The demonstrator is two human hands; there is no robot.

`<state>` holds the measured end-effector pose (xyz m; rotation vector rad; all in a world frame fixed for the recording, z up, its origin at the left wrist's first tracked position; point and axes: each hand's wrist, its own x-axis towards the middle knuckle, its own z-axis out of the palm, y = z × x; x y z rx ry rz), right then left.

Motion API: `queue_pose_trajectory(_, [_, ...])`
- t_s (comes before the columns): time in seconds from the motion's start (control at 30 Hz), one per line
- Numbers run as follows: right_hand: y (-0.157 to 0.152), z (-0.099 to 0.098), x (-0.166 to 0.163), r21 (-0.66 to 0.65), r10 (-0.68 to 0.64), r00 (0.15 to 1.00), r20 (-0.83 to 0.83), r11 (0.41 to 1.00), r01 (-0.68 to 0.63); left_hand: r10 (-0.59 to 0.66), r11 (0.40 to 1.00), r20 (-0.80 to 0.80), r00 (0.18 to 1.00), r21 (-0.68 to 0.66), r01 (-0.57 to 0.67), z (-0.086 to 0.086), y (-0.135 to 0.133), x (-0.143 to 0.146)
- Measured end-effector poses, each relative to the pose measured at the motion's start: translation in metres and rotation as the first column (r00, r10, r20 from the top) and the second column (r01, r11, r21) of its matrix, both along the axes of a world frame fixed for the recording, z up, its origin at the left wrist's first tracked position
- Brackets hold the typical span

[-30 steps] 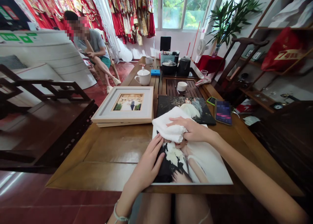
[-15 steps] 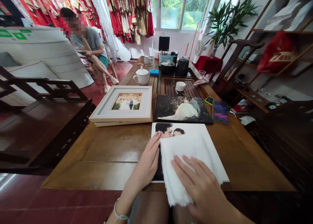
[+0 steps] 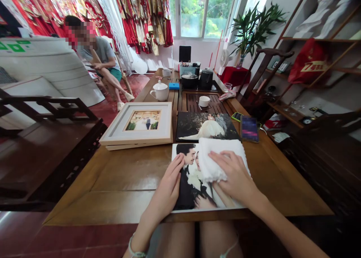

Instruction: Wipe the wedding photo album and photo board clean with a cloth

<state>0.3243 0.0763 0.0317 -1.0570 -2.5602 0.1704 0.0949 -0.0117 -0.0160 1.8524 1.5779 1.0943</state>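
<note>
A large wedding photo print (image 3: 194,192) lies flat at the near edge of the wooden table (image 3: 124,179). My left hand (image 3: 166,192) rests flat on its left edge, fingers stretched out. My right hand (image 3: 235,175) presses a white cloth (image 3: 217,158) onto the print's upper right part, fingers spread over the cloth. A second, darker wedding print (image 3: 205,126) lies just beyond it.
A framed photo (image 3: 139,123) lies on the table to the left. A phone (image 3: 249,128) lies to the right. A teapot (image 3: 160,91), cup (image 3: 204,100) and kettles (image 3: 205,78) stand farther back. Another person (image 3: 98,58) sits at the far left. Dark wooden chairs flank the table.
My right hand has swept the white cloth from the print's top down to its near edge and back up to the upper right. My left hand has stayed on the print's left edge.
</note>
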Motion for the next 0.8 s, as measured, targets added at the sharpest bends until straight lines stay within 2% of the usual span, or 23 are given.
queue_pose_trajectory(0.1, [0.007,0.001,-0.006,0.027,-0.115,0.993,0.006,0.993,0.115,0.006,1.000,0.007,1.000,0.008,-0.006,0.000,0.000,0.000])
queue_pose_trajectory(0.17, [-0.006,0.001,-0.013,0.034,-0.110,0.994,0.012,0.993,0.109,0.007,1.000,0.013,1.000,0.015,-0.007,0.000,0.000,0.000])
queue_pose_trajectory(0.3, [-0.057,-0.002,-0.023,0.075,0.025,0.999,0.035,0.997,-0.028,0.011,1.000,0.018,1.000,0.021,-0.011,-0.001,0.001,0.000])
queue_pose_trajectory(0.37, [-0.081,-0.005,-0.021,0.158,0.122,0.992,0.030,0.980,-0.125,0.017,1.000,0.011,1.000,0.006,-0.017,-0.001,0.000,0.000])
queue_pose_trajectory(0.43, [-0.096,-0.006,-0.015,0.270,0.195,0.981,0.011,0.944,-0.191,0.011,1.000,0.004,1.000,-0.005,-0.011,0.000,0.000,0.000])
queue_pose_trajectory(0.5, [-0.100,-0.003,-0.005,0.295,0.269,0.963,0.020,0.919,-0.263,0.002,1.000,-0.001,1.000,-0.006,-0.002,0.001,0.000,0.000])
queue_pose_trajectory(0.6, [-0.086,0.006,0.013,0.125,0.316,0.949,0.005,0.941,-0.314,0.011,1.000,-0.015,1.000,-0.020,-0.011,0.001,0.000,0.000])
queue_pose_trajectory(0.7, [-0.053,0.011,0.031,-0.045,0.186,0.982,-0.028,0.981,-0.187,0.020,0.999,-0.026,0.999,-0.033,-0.021,0.002,0.000,0.000])
queue_pose_trajectory(0.8, [-0.010,0.005,0.045,-0.134,0.084,0.996,-0.038,0.987,-0.088,0.014,0.999,-0.026,1.000,-0.034,-0.014,0.002,0.000,-0.001])
